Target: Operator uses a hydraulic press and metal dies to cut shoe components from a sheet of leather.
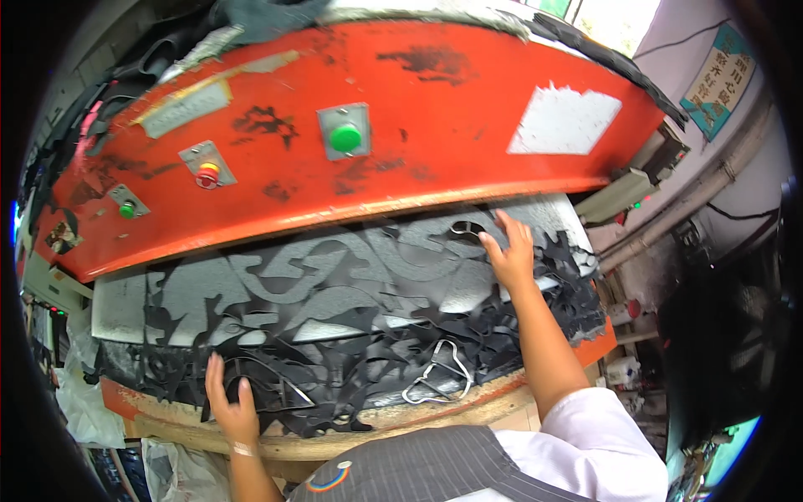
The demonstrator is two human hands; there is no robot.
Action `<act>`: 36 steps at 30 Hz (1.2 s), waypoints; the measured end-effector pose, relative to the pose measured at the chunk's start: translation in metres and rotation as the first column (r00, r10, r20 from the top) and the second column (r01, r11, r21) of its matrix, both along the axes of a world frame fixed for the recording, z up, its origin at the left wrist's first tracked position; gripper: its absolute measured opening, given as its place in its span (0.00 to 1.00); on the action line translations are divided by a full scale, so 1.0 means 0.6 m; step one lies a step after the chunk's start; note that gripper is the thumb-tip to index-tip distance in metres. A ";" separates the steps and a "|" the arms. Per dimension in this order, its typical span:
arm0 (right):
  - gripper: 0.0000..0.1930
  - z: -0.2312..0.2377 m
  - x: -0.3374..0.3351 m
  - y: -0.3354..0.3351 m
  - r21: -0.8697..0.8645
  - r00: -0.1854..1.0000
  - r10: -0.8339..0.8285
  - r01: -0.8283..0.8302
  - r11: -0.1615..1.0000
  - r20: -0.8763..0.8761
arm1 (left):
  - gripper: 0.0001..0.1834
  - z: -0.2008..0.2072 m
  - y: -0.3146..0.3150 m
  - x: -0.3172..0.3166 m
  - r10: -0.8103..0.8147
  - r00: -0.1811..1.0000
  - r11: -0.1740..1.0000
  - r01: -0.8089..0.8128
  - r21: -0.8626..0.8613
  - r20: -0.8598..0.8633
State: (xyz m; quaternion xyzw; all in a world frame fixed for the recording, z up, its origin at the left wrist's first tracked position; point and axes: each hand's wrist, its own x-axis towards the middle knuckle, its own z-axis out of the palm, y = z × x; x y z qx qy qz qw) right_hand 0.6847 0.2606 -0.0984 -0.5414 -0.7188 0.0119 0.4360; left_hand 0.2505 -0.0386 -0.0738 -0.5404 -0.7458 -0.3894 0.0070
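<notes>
My left hand [232,403] is over the near left of the press bed, thumb and fingers apart. Beside it lies a dark metal cutting die [303,395] with a thin pale edge, partly hidden among black scraps [339,368]. My right hand [514,251] reaches to the far right of the bed, fingers spread. Just left of its thumb sits a small curved cutting die [467,227] on the black sheet material [418,280], which has many shapes cut out of it. Another die, a silvery looped outline [437,375], rests on the scraps at the front.
The orange press head [435,125] spans the bed's far side, with a green button [345,138] and a red knob [207,174]. A wooden edge [351,448] runs along the front. Plastic bags [180,473] hang at the lower left. Pipes [711,180] line the right wall.
</notes>
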 end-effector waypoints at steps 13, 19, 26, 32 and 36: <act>0.23 0.193 -0.358 -0.057 0.008 0.924 0.231 -0.241 0.971 -0.306 | 0.36 0.086 0.239 -0.375 0.230 0.969 0.920 -0.184 0.346 -0.094; 0.22 0.119 -0.257 -0.151 -0.130 0.897 0.279 -0.340 0.932 -0.343 | 0.17 0.036 0.048 -0.103 -0.125 0.933 0.992 0.125 0.021 0.338; 0.19 0.030 -0.166 -0.221 -0.359 0.937 0.234 -0.319 0.877 -0.260 | 0.08 -0.063 -0.163 0.215 -0.484 0.872 0.856 0.490 -0.164 0.078; 0.20 -0.047 -0.003 -0.151 -0.177 0.994 0.060 -0.075 0.981 -0.088 | 0.07 -0.088 -0.181 0.271 -0.338 0.941 0.929 0.333 -0.162 -0.003; 0.30 -0.046 0.059 -0.081 -0.166 0.978 -0.159 0.181 0.969 0.135 | 0.08 -0.081 -0.190 0.287 -0.272 0.962 0.950 0.267 -0.159 -0.006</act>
